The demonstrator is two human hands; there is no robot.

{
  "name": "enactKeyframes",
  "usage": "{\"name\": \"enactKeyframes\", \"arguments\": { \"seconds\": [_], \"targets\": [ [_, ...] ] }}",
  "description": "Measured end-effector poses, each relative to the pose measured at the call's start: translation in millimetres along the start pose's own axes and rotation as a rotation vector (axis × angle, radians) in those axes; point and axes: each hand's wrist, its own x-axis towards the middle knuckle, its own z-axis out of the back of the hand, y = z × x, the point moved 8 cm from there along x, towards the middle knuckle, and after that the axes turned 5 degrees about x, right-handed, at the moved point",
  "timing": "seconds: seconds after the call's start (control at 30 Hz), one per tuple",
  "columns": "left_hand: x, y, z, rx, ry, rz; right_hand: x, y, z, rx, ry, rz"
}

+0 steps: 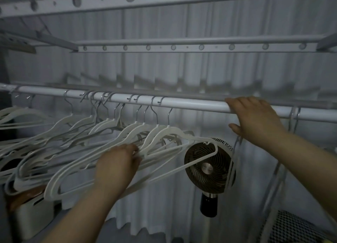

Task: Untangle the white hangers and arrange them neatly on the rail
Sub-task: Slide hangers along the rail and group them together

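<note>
— Any writing to read?

— None legible. The fan [209, 168] has a small mark on its shiny hub, too small to make out.

— Count things for me.

— One white rail [191, 103] runs left to right across the middle. The white hangers [158, 134] hang from it by metal hooks. I make it about ten hooks in the middle bunch and two more at the far left, but the bodies overlap, so I cannot give an exact count. Two metal hooks [296, 115] sit on the rail at the right, apart from the bunch. There is one fan, behind and below the rightmost white hanger, and one mesh basket [295, 228] low at the near right.

— How do the hangers lie?

— Slanted down to the left and crossed over one another.

— And the hands?

— Two. The left hand [118, 162] is in among the hangers below the rail, its fingers [135, 151] curled round the arm of one. The right hand [255, 118] is on the rail, right of the bunch, with its fingers draped over the top and the thumb spread out underneath.

— Behind all that?

— A pleated white curtain [182, 74], and higher up two rack bars [182, 48] pierced with round holes.
</note>
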Motion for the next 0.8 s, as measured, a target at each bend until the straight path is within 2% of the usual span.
{"name": "enactKeyframes", "arguments": {
  "seconds": [0.07, 0.27, 0.33, 0.4, 0.5, 0.63, 0.8],
  "targets": [
    [0, -1, -2, 0.033, 0.018, -0.025, -2, -6, 0, 0.020, -0.078, 0.021],
    [1, 0, 1, 0.069, 0.041, -0.061, -7, -8, 6, 0.045, -0.059, 0.012],
    [1, 0, 6, 0.162, 0.037, -0.072, -9, -9, 4, 0.044, -0.042, 0.052],
    [0, -2, 14, 0.168, 0.005, -0.061, -11, -13, 6, 0.016, -0.105, 0.080],
    [1, 2, 19, 0.110, -0.028, 0.063, -14, -13, 12, 0.039, -0.069, 0.066],
    [3, -5, 19, 0.142, -0.033, 0.067, -19, -18, 12, 0.072, -0.011, 0.074],
    [12, -26, 19, 0.069, -0.025, 0.054, -25, -21, 17, 0.066, 0.023, 0.105]
  ]
}}
